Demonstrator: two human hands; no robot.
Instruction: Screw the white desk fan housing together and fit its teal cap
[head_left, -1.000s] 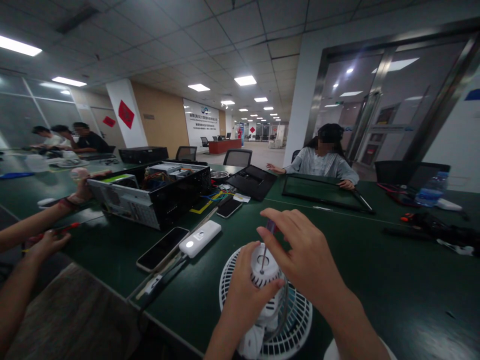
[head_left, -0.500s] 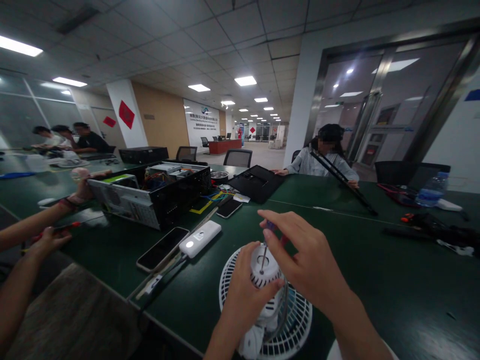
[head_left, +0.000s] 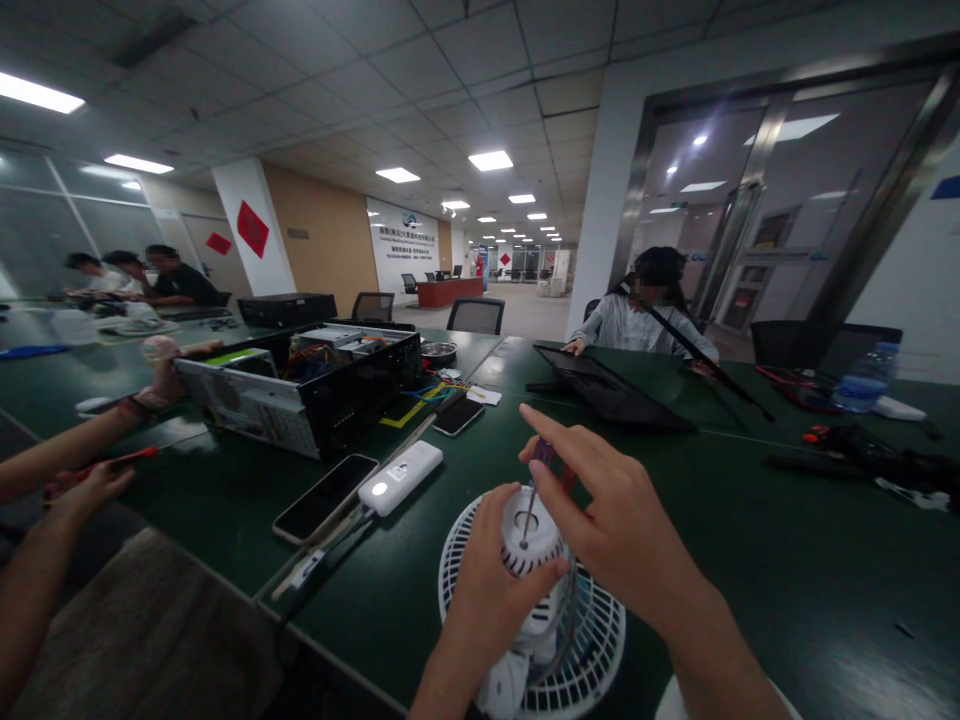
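Observation:
A small white fan lies face down on the dark green table in front of me, its round grille flat and its motor housing pointing up. My left hand is wrapped round that housing. My right hand pinches a small screwdriver with a purple handle. The screwdriver's metal tip stands upright in the top of the housing.
A white power bank and two phones lie left of the fan. An open computer case stands further left, with another person's arms beside it. Across the table a person handles black laptop parts. A water bottle stands far right.
My hands have stayed on the fan, the right fingers shifting slightly on the screwdriver. The person across the table has lifted and moved the black panels about.

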